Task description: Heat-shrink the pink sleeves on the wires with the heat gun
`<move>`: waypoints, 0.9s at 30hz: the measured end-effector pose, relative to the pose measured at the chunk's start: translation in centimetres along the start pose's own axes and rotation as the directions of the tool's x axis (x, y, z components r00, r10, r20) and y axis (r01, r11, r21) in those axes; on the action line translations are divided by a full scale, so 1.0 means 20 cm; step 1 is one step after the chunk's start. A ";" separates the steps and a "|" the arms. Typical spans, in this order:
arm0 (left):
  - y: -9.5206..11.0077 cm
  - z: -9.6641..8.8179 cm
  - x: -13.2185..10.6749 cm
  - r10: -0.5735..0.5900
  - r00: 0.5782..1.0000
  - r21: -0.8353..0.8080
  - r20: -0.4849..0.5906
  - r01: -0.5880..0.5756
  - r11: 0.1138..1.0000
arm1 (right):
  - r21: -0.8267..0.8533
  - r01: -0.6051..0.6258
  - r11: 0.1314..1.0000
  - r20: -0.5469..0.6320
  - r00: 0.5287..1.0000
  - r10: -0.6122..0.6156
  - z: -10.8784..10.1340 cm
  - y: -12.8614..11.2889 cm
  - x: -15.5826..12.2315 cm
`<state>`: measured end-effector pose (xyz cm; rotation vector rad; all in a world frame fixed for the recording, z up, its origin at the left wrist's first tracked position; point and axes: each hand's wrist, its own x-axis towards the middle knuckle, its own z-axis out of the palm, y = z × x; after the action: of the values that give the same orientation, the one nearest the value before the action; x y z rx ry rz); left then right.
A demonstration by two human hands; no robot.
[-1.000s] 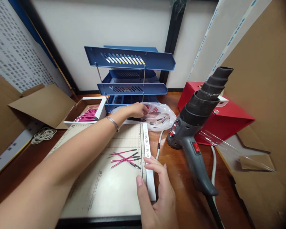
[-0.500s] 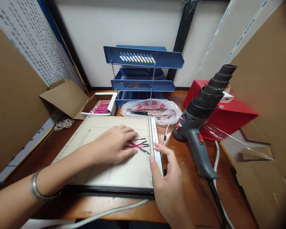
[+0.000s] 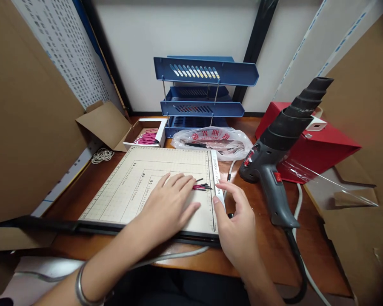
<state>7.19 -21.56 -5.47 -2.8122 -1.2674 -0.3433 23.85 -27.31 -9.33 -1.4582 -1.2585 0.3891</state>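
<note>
My left hand (image 3: 170, 202) lies palm down on the cream board of a paper trimmer (image 3: 115, 187), fingers stretched out and thumb apart. From under its fingertips stick out the ends of several thin pink sticks with black tips (image 3: 202, 186); their other ends are hidden by the hand. To the right, my right hand (image 3: 238, 214) rests at the trimmer's white edge strip (image 3: 217, 170), thumb and fingers apart and curved, close to the black tips but not on them.
Behind the board stand an open box of pink sticks (image 3: 148, 137), a plastic bag (image 3: 239, 146) and blue letter trays (image 3: 207, 72). A grey heat gun (image 3: 271, 148) stands on the right before a red box (image 3: 332, 148). Cardboard (image 3: 25, 110) walls both sides.
The crossed, spread sticks now lie in a tighter bundle pointing right. My left hand has shifted, its fingers now over the sticks. The view has swung slightly left.
</note>
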 end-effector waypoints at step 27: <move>0.17 0.09 -0.17 -0.040 0.976 -0.092 -0.213 0.021 0.996 | -0.358 0.257 0.898 0.213 0.958 -0.190 -0.02 0.06 -0.01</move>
<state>7.81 -26.11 -7.70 -2.7353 -1.2790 -0.7019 24.63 -27.49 -10.42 -1.6039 -1.6973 0.1158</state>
